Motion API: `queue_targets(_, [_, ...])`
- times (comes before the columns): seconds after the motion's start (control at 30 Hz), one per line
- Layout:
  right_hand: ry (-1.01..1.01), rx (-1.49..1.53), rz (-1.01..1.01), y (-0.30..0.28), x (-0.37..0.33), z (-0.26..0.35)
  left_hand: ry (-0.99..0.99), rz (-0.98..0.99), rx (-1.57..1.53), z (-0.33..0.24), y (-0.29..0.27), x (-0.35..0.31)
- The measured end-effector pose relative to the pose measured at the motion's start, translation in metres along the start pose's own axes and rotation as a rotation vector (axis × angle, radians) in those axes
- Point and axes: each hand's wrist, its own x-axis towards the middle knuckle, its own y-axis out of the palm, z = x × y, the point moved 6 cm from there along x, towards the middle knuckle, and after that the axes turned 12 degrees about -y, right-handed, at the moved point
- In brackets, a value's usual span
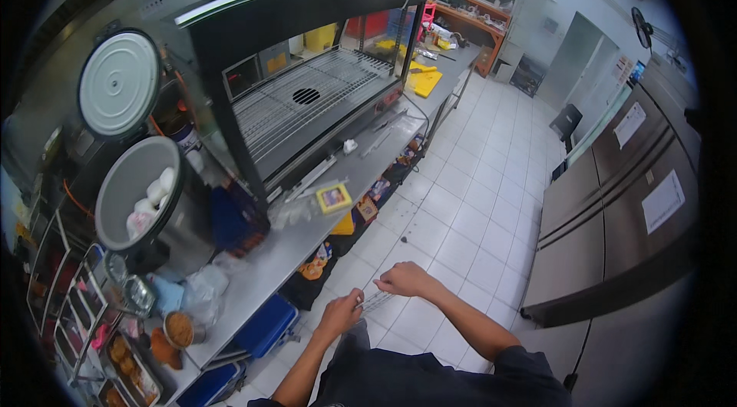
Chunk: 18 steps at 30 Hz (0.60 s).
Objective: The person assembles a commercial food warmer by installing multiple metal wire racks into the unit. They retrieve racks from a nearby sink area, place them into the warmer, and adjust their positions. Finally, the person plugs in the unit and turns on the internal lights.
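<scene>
Holding a small clear plastic bag [376,299] between them, both hands work in front of the person's waist, above the white tiled floor [461,230]. The left hand [342,313] pinches the bag's near end with closed fingers, and the right hand [407,279] grips the far end, its fingers curled shut on the plastic. The bag is stretched between the two hands, well apart from the counter.

To the left runs a long stainless steel counter [307,234]. On it stands a black glass-fronted warming cabinet [307,92] with a wire rack inside. Beside that sits a large open rice cooker [146,196], its round lid [119,84] tipped up; white lumps lie in the pot. A small yellow-framed card [334,197] lies flat on the counter near the cabinet's front. Crumpled clear bags [203,288] rest by the cooker's base, and trays of fried food [130,365] sit at the lower left. A blue crate [265,326] stands under the counter. Steel refrigerator doors [622,200] line the right side.
</scene>
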Motion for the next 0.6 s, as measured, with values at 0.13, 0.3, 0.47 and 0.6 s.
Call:
queue_targets(0.13, [0.006, 0.129, 0.058, -0.011, 0.024, -0.096, -0.076, -0.034, 0.038, -0.015, 0.025, 0.084])
queue_targets(0.3, [-0.144, 0.322, 0.124, -0.04, 0.073, -0.183, -0.192, 0.021, 0.05, -0.026, 0.058, 0.144])
queue_targets(0.47, [-0.208, 0.154, -0.228, -0.128, 0.196, -0.317, -0.368, -0.096, 0.015, -0.02, 0.048, 0.208])
queue_targets(0.6, [-0.172, -0.381, -0.362, -0.177, 0.295, -0.411, -0.574, -0.191, 0.111, -0.02, 0.034, 0.234])
